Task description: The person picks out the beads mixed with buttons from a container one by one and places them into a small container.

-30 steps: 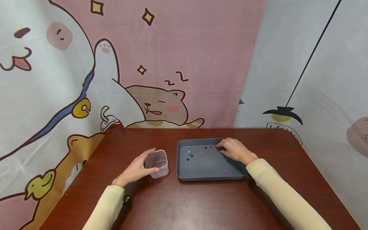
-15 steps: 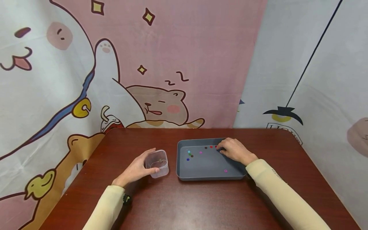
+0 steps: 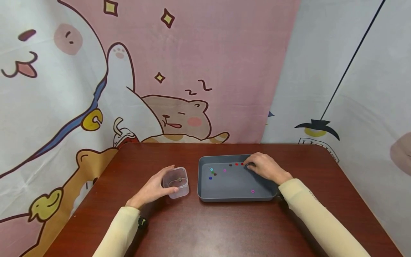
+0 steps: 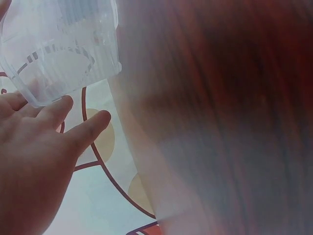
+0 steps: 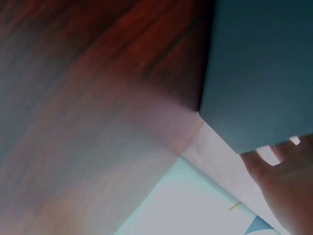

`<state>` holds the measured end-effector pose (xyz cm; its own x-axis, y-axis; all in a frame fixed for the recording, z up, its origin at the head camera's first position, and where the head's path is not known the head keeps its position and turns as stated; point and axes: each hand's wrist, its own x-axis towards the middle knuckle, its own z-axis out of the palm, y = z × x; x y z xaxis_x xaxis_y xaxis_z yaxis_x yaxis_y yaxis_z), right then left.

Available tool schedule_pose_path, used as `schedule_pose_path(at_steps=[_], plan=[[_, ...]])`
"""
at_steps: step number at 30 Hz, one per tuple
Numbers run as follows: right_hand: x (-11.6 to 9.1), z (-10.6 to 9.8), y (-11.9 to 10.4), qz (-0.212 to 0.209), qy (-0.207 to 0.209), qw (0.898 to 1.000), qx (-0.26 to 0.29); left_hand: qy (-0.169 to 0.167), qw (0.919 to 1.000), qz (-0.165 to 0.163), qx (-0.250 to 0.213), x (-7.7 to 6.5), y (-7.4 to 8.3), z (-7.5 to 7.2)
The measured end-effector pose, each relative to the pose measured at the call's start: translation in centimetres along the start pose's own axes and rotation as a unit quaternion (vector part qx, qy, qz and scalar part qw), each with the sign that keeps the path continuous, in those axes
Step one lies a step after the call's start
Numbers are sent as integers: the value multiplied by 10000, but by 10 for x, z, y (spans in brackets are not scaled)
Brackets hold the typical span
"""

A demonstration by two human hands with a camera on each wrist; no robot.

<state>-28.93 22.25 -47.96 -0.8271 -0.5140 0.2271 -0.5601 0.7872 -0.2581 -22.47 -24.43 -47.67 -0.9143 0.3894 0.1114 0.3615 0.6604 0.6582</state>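
Where the table [image 3: 224, 228] lay: it held the tray [image 3: 236, 184], whose walls maybe stopped beads [image 3: 210, 178] rolling off.
Right hand [image 3: 265, 167]: fingers bent inside; couldn't tell if pinching.
Left hand [image 3: 153, 188]: curled round the clear box [image 3: 182, 191] beside the tray, probably steadying it.
Red beads [image 3: 237, 164]: lay near the right hand.

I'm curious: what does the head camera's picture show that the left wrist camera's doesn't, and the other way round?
Only the head view shows the grey tray, the small coloured pieces lying in it, and the right hand reaching over it.

Only the left wrist view shows two spread fingers of the left hand close up, near the clear container.

Both share that hand and container, the brown table and the printed cloth.
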Motion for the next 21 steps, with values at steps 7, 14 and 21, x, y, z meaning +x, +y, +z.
schedule_pose_path(at_steps=[7, 14, 21], plan=[[-7, -9, -1, 121, 106, 9998, 127, 20, 10000, -2, 23, 0, 0, 0], [-11, -16, -6, 32, 342, 9992, 186, 16, 10000, -13, 33, 0, 0, 0], [-16, -19, -11, 17, 510, 9982, 316, 15, 10000, 2, -22, 0, 0, 0]])
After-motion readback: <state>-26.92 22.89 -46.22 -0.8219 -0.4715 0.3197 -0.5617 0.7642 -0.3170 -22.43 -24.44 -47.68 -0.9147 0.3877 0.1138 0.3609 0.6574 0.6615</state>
